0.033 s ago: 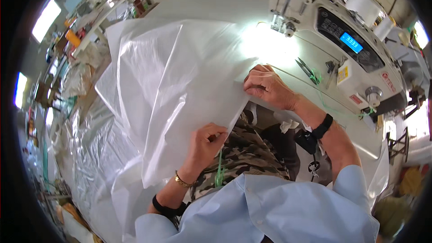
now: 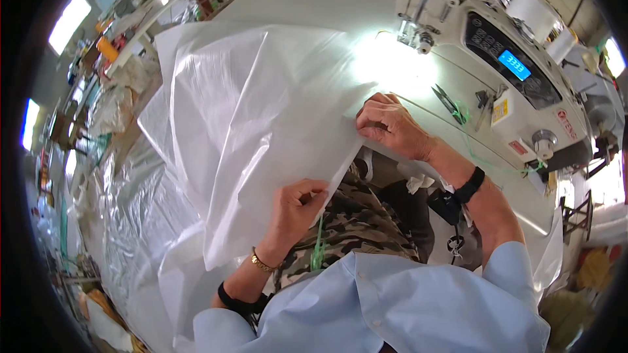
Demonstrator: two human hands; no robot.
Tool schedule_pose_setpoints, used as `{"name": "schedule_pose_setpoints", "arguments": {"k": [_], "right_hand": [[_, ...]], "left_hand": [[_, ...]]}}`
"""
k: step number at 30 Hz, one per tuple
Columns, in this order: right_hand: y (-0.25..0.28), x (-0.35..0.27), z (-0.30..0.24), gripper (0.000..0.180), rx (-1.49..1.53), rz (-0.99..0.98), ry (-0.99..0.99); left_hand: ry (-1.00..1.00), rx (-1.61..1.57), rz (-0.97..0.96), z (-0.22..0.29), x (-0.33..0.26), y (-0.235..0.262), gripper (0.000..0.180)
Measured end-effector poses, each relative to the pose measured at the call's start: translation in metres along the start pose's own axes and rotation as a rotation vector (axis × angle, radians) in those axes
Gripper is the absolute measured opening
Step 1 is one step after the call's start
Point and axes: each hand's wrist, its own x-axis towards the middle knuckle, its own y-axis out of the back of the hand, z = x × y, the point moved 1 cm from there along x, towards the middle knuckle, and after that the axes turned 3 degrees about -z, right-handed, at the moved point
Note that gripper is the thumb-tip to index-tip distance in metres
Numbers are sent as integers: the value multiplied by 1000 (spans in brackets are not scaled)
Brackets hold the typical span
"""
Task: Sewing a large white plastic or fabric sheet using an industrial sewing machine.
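A large translucent white plastic sheet (image 2: 242, 111) lies creased across the table and hangs over its left and near edges. My left hand (image 2: 297, 209) is closed on the sheet's near edge, thumb and fingers pinched together above my lap. Farther right, my right hand (image 2: 392, 124) is also closed, pinching the same edge near its far right corner. Between the two hands the edge runs straight and fairly taut. Beyond my right hand stands a white sewing machine (image 2: 504, 72), its lamp lighting the area around the needle. The sheet's far right part ends close to that light.
Small black thread snips (image 2: 448, 101) lie right of my right hand, beside green thread (image 2: 463, 116). White thread cones (image 2: 533, 10) stand behind the machine. More plastic sheeting (image 2: 131, 202) is heaped at the left. A cluttered shelf (image 2: 163, 10) runs along the far left.
Both hands keep their grip on the sheet's edge and have hardly moved. The whole view has shifted very slightly.
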Motion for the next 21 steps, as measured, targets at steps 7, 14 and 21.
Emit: {"name": "schedule_pose_setpoints", "arguments": {"k": [7,14,21], "right_hand": [[-2,2,2,15,-57,86,51],[2,9,5,19,-207,10,-9],[9,10,16,23,-180,-45,62]], "left_hand": [[155,-290,43,17,-8,0,31],[-69,130,136,24,0,-6,41],[-178,289,261,19,11,-8,29]]}}
